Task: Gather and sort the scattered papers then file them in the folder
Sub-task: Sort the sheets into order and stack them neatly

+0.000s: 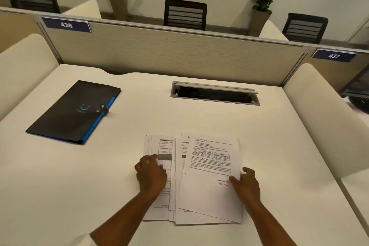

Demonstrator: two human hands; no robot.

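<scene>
Sitting flat on the white counter [219, 126] is a loose pile of papers [199, 181], fanned out unevenly with printed tables and text facing up. Left hand [151, 175] lies palm down on the left part of the pile, fingers spread and pressing on the sheets, not really gripping anything. Right hand [246, 182] is at the right edge of the pile, thumb on top of the uppermost sheet and fingers curled round the edge, so it looks pinched on that top page, which sits tilted over the rest.

Well beyond the left hand and off to its left is the black folder [73, 111], closed, lying flat at an angle, blue tabs poking out along its right edge, strap snapped over. Can't see what's inside it, no papers touching it.

Farther out past the right hand there's a cable tray slot [215, 94] sunk into the counter with its lid propped up, dark inside, can't tell what's in there
</scene>
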